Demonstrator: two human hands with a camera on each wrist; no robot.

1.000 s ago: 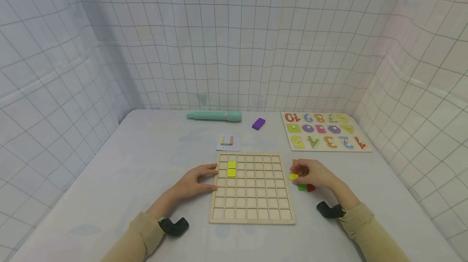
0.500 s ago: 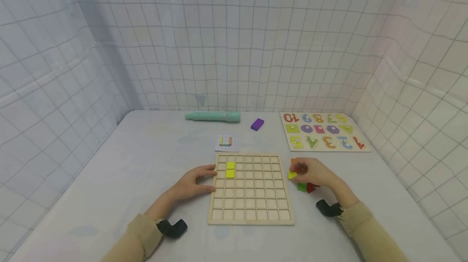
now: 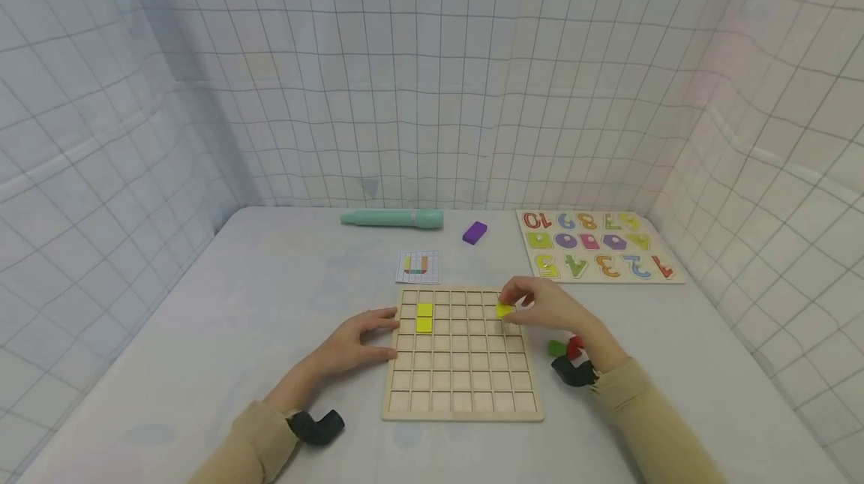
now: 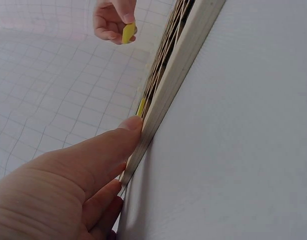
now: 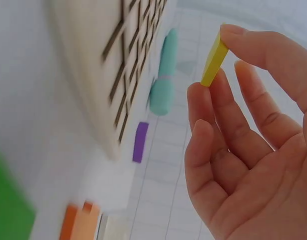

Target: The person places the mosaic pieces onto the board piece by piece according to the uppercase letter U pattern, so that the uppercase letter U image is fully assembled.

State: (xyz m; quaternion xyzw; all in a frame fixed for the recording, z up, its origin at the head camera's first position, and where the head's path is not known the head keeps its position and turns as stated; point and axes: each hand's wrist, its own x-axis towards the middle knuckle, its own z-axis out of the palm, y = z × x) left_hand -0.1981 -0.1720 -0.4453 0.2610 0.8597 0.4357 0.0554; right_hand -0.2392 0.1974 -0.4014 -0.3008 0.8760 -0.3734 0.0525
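My right hand (image 3: 550, 305) pinches a flat yellow square tile (image 5: 214, 62) between thumb and fingertips. It holds the tile over the upper right cells of a wooden grid board (image 3: 462, 401). Two more yellow tiles (image 3: 424, 325) lie in neighbouring cells of one column near the board's upper left. At the board's left edge rests my left hand (image 3: 351, 343), its thumb and fingers lightly bent against the rim. In the left wrist view, the thumb (image 4: 128, 127) touches the board's side.
Right of the board lie green (image 3: 556, 348) and red (image 3: 575, 347) pieces; orange pieces (image 5: 79, 222) show in the right wrist view. Behind stand a pattern card (image 3: 418, 266), a teal pen-shaped object (image 3: 391, 218), a purple block (image 3: 475, 232) and a number puzzle (image 3: 594, 253).
My right hand has lifted the yellow tile from beside the loose pieces and carried it left over the board. My left hand stays at the board's edge.
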